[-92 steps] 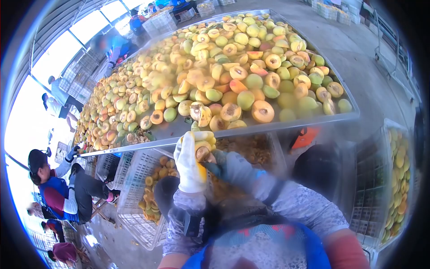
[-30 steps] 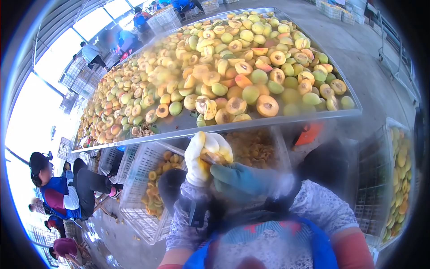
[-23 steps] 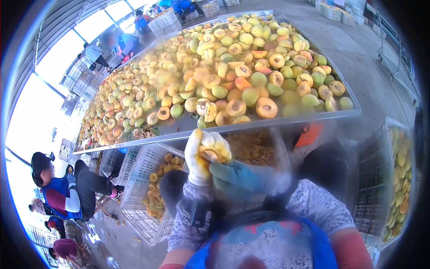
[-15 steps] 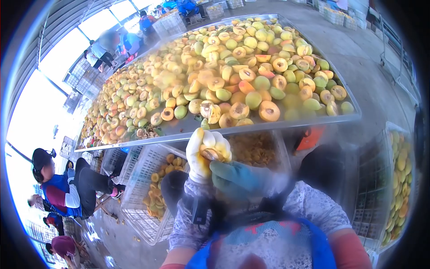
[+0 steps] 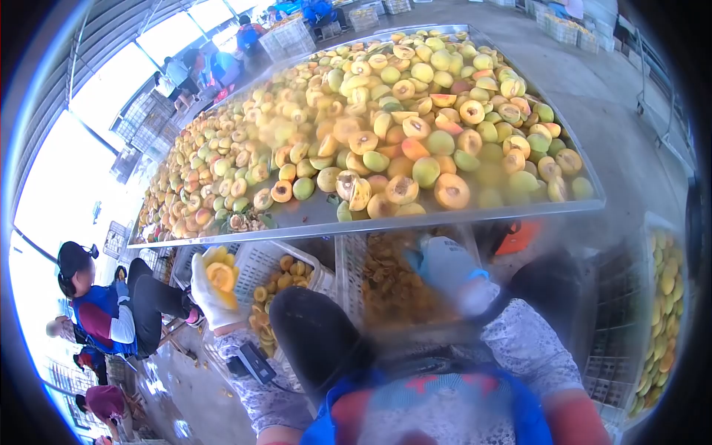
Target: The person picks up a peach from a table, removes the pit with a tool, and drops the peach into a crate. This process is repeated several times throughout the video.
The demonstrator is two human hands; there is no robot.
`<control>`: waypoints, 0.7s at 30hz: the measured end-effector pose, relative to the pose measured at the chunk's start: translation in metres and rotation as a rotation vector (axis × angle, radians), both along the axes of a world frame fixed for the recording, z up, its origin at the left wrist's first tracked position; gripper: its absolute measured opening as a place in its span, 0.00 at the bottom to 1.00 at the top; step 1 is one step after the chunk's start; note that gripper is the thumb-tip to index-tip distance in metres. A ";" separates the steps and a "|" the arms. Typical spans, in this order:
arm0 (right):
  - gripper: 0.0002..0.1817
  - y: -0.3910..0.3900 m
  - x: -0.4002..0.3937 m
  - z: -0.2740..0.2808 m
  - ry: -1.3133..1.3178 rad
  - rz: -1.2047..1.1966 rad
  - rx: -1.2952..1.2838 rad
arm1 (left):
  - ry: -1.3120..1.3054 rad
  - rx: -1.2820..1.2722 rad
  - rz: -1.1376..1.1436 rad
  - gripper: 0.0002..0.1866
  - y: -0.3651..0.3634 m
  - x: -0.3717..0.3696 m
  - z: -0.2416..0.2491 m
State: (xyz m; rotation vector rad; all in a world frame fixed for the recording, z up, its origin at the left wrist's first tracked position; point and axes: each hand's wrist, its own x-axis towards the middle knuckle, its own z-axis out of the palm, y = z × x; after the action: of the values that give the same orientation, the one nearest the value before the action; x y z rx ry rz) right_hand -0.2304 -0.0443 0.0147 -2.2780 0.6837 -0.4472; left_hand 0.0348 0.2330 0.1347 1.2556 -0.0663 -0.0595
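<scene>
Gloved hands over crates below a bench heaped with halved peaches.

A long metal bench (image 5: 475,213) runs from near right to far left, covered with halved peaches (image 5: 386,126), yellow and green, some cut face up. Below its near edge stand white plastic crates: the left crate (image 5: 278,261) holds pitted halves, and the middle crate (image 5: 354,256) holds a brownish heap that looks like pits. At the left a seated person (image 5: 100,311) in blue and red faces the bench. The left hand (image 5: 211,293), in a white glove, is held out over the left crate, fingers curled round a peach half (image 5: 221,276) with its cut face showing. The right hand (image 5: 449,271), in a pale blue glove, hangs over the middle crate; it is blurred, so I cannot tell how its fingers are set or whether they hold anything.
</scene>
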 end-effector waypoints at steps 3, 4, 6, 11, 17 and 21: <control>0.14 0.025 0.007 0.024 -0.157 0.109 -0.044 | 0.018 -0.136 -0.029 0.26 0.032 0.014 -0.007; 0.13 0.035 0.014 0.027 -0.226 0.159 0.020 | 0.004 -0.162 -0.106 0.25 0.018 0.001 -0.003; 0.11 0.051 0.020 0.056 -0.232 0.232 0.198 | 0.040 -0.208 -0.271 0.26 -0.028 -0.049 0.013; 0.18 0.067 0.031 0.080 -0.565 0.294 0.303 | -0.074 -0.231 -0.617 0.30 -0.091 -0.102 0.000; 0.23 0.072 0.046 0.080 -0.824 0.164 0.097 | -0.147 -0.080 -0.684 0.26 -0.119 -0.128 -0.001; 0.19 0.069 0.041 0.081 -0.729 0.218 0.204 | -0.166 -0.051 -0.664 0.25 -0.125 -0.140 -0.004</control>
State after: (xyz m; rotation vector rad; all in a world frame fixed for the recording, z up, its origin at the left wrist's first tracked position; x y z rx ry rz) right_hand -0.1891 0.0248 0.0953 -1.7820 0.1009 -0.9772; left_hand -0.1054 0.1079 0.1307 1.1405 -0.6234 -0.5239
